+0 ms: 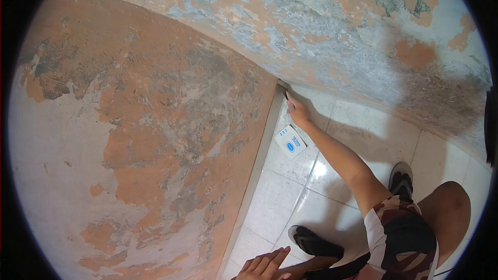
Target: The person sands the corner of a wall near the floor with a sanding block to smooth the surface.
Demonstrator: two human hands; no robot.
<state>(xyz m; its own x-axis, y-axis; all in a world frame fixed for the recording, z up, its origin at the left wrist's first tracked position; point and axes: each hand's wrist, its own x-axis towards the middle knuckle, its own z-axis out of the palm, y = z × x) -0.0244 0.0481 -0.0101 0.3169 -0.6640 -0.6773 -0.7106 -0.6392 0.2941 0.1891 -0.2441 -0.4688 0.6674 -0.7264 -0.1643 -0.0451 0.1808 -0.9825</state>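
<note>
My right hand point(298, 111) reaches down into the corner where two walls meet the floor. Its fingers close around a slim dark tool point(286, 95), mostly hidden by the hand, so its exact kind is unclear. The tool's end lies close to the baseboard point(268, 124). Just beside the wrist, a flat white square packet or card point(291, 142) with blue print rests on the floor tiles. My left hand point(264, 265) shows at the bottom edge, fingers extended and slightly apart, holding nothing visible, near the left wall.
Orange paint peels from the left wall point(155, 144), baring grey and white patches. The other wall point(311, 39) is similarly flaked. Glossy white tiles point(288, 206) carry my feet in dark sandals point(317, 243). A dark object point(489, 128) cuts into the right rim.
</note>
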